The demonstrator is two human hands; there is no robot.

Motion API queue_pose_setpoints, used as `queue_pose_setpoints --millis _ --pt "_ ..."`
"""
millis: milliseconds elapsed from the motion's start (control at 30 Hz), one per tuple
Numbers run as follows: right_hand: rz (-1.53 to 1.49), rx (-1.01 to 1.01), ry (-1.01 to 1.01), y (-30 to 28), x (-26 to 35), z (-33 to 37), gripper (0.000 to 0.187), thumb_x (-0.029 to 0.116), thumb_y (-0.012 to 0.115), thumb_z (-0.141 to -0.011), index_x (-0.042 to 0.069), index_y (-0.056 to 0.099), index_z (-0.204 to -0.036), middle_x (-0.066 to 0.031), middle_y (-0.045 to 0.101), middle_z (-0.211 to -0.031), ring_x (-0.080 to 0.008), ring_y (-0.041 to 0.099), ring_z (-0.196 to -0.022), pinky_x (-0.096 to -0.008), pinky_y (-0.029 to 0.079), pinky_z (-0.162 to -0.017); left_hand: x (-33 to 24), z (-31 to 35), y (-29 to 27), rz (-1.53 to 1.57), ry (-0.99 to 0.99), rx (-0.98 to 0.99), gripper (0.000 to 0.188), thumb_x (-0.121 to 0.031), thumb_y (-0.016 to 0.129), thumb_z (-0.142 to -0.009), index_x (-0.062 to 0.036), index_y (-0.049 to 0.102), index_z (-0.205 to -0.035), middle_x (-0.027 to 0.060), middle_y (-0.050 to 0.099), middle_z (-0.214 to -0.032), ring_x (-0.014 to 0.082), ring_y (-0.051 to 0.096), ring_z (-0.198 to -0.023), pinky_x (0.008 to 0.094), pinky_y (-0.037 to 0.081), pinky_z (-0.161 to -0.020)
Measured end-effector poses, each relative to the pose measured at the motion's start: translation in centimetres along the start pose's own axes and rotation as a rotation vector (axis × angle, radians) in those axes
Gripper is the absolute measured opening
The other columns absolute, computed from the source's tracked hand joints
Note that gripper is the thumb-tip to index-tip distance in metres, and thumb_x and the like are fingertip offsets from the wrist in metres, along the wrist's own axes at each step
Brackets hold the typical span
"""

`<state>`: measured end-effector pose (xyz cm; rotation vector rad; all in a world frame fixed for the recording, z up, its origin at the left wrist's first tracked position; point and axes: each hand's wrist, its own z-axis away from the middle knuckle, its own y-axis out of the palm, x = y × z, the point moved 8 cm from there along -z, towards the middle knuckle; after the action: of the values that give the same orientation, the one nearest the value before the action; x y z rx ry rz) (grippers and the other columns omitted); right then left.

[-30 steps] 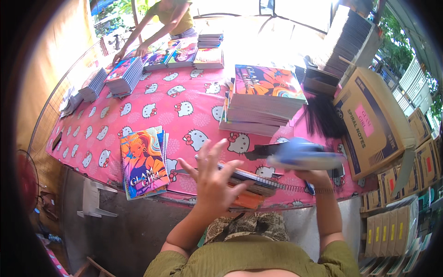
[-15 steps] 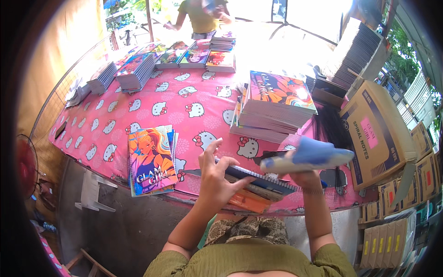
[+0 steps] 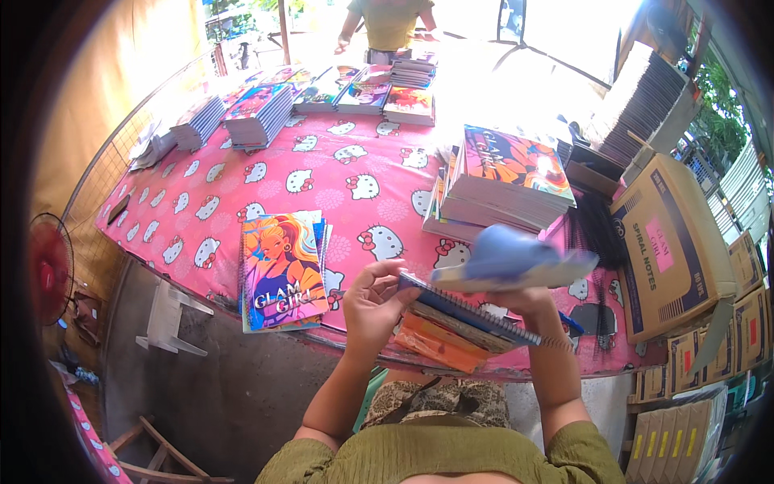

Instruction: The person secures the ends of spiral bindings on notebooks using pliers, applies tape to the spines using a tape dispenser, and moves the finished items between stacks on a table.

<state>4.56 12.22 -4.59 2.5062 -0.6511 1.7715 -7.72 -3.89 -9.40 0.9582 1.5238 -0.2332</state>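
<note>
Pink cloth [image 3: 339,214] with white figures covers the long table, lit hard from the far side. At its near edge, in front of the wearer, a notebook [image 3: 459,312] is held slanting down to the right, its edge toward the camera. Its coil [image 3: 556,342] runs along that edge and sticks out past the right end. An orange piece [image 3: 439,343] shows just below it.

Clamped on the notebook's left end, the left hand [image 3: 375,300] has its thumb on the near side and fingers bent behind; its forearm rises from below. The right hand [image 3: 528,301] seems closed around a blurred blue tool [image 3: 512,262], which hides most of its fingers and hangs over the notebook. The hands are apart, that forearm nearly upright.

Beyond the tool stands a tall stack [image 3: 508,181], with black coils [image 3: 595,238] and an open carton [image 3: 669,250] crowding the right side. Left of the hands lies a small pile [image 3: 282,270] with a bright cover. Farther off, more stacks [image 3: 258,117] line the far edge, before a person [image 3: 395,24] in yellow. Down left are a white stool [image 3: 169,319] and a red fan [image 3: 50,270].
</note>
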Motion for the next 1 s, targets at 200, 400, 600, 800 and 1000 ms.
queue_pose_setpoints --millis 200,400,600,800,1000 --pt "0.247 -0.098 0.257 -0.4 -1.9 -0.3 0.026 0.003 0.072 -0.073 0.001 0.062 -0.097 -0.0042 0.065 -0.083 -0.0087 0.058 -0.078 -0.0282 0.049 -0.071 0.9 0.4 -1.1 -0.032 -0.11 -0.009 0.036 0.012 0.071 -0.075 0.0016 0.067 -0.109 0.0055 0.067 -0.098 0.0111 0.064 -0.087 0.0238 0.055 -0.077" --pt "1.205 -0.242 0.442 -4.1 -4.7 4.2 0.047 0.016 0.076 -0.069 0.005 0.059 -0.11 -0.0129 0.063 -0.104 -0.0285 0.062 -0.096 -0.0398 0.049 -0.081 0.4 -0.4 -0.1 0.128 -0.167 0.04 0.024 0.008 0.071 -0.076 0.0018 0.068 -0.099 0.0084 0.069 -0.089 0.0105 0.065 -0.078 0.0226 0.053 -0.067" --pt "1.263 -0.324 0.38 -6.3 -5.4 12.3 0.072 0.039 0.076 -0.071 0.005 0.049 -0.128 -0.0207 0.037 -0.142 -0.0386 0.041 -0.126 -0.0483 0.036 -0.099 -7.7 -1.2 2.9 -0.288 0.473 0.206 0.018 -0.011 0.079 -0.076 0.0003 0.066 -0.082 0.0105 0.069 -0.082 0.0127 0.066 -0.077 0.026 0.055 -0.071" --pt "1.293 -0.477 0.802 -8.1 -5.4 25.0 0.071 0.042 0.065 -0.083 0.003 0.038 -0.136 -0.0205 0.035 -0.143 -0.0372 0.031 -0.134 -0.0554 0.026 -0.106 -17.3 6.9 4.6 -0.426 1.061 0.286 0.018 -0.011 0.077 -0.076 -0.0061 0.066 -0.09 0.0071 0.069 -0.092 0.0165 0.066 -0.078 0.0264 0.056 -0.066" --pt "1.291 -0.471 0.672 -7.9 -3.5 23.2 0.043 0.023 0.06 -0.088 0.003 0.05 -0.125 -0.0151 0.055 -0.117 -0.03 0.05 -0.117 -0.0499 0.037 -0.099 -5.5 6.9 7.7 -0.59 0.456 0.299 0.021 0.0 0.081 -0.069 0.0009 0.066 -0.084 0.0152 0.068 -0.094 0.0201 0.067 -0.079 0.0316 0.057 -0.068"
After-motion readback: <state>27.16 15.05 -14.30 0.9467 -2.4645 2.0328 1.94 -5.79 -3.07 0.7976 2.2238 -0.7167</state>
